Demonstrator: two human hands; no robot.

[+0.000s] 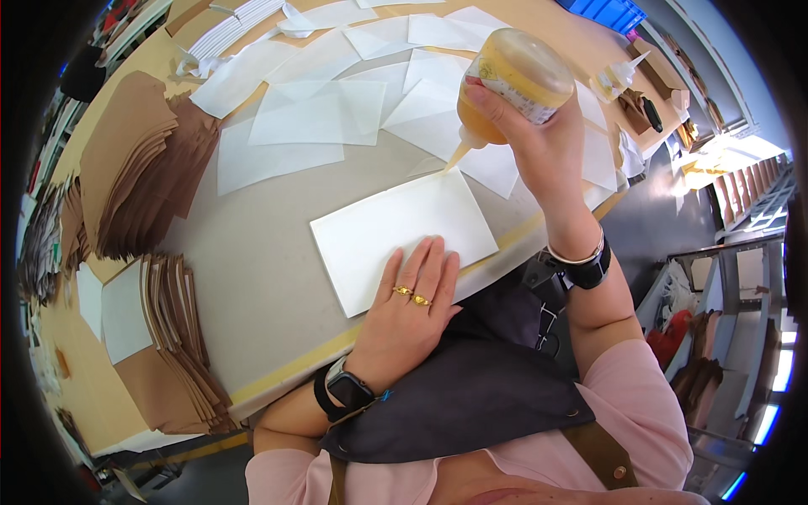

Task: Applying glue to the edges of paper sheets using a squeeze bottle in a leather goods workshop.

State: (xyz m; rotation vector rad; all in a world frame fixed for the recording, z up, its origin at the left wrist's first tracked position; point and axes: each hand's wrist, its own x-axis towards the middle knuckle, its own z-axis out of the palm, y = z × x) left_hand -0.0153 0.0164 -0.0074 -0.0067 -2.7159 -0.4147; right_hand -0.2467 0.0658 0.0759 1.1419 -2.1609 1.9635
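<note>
My left hand (410, 303), with two gold-coloured rings, lies flat on the near part of a stack of white paper sheets (391, 221). It grips nothing. In my right hand (543, 139) is a clear plastic squeeze bottle (524, 69), held upside down and partly filled with yellowish liquid. Its tapered nozzle (457, 156) points down at the far edge of the stack; whether the tip touches the paper I cannot tell. Loose translucent white sheets (315, 113) overlap one another on the grey work mat (265, 252) beyond the stack.
At the left stand a pile of brown kraft paper pieces (120, 164) and a bundle of brown folders with white panels (158, 372). Folded white sheets (233, 25) lie at the back. A second nozzle bottle (612, 81) and a blue plastic crate (606, 12) are at the far right.
</note>
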